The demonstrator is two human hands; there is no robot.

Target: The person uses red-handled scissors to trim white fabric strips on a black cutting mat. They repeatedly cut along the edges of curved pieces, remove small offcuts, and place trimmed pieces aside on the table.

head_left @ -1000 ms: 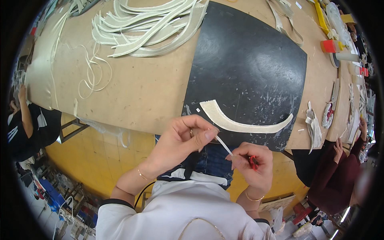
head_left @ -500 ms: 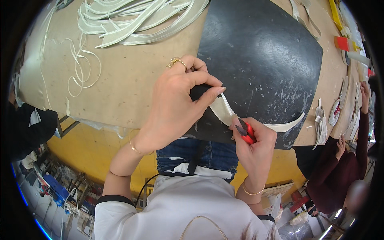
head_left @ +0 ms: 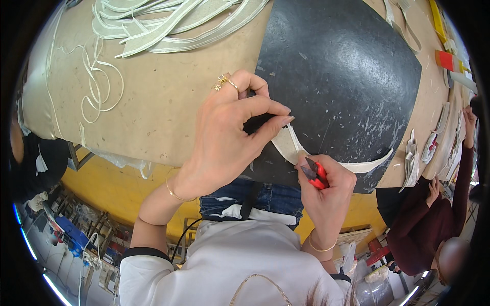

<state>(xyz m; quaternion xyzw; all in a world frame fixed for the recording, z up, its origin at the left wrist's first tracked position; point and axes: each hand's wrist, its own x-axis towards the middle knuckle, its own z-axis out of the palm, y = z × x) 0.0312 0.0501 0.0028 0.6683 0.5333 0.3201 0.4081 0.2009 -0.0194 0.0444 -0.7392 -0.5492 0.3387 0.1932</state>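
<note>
My left hand (head_left: pixel 232 120) is closed in a pinch, thumb and forefinger meeting at the upper end of a curved off-white fabric strip (head_left: pixel 287 144). My right hand (head_left: pixel 326 183) is wrapped around a small cutting tool with red handles and short dark blades (head_left: pixel 316 174), like nippers. The same hand's thumb and forefinger grip the strip's middle, hiding part of it. Beyond that hand the strip's narrow tail (head_left: pixel 370 166) curves right across a black mat (head_left: pixel 337 76). The blades point up and left, close to the strip but seemingly not on it.
A heap of similar pale strips (head_left: pixel 168 33) lies at the far left of the brown-covered table (head_left: pixel 148 92). Loose thin white cord (head_left: pixel 94 84) curls below it. More strips (head_left: pixel 410 160) and a red-and-yellow object (head_left: pixel 449 61) are at right. A co-worker in a dark red sleeve (head_left: pixel 462 176) works there.
The table and mat have shifted slightly in view. My left fingertips sit a little further right and lower, still by the strip's end. The nippers have turned slightly in my right hand.
</note>
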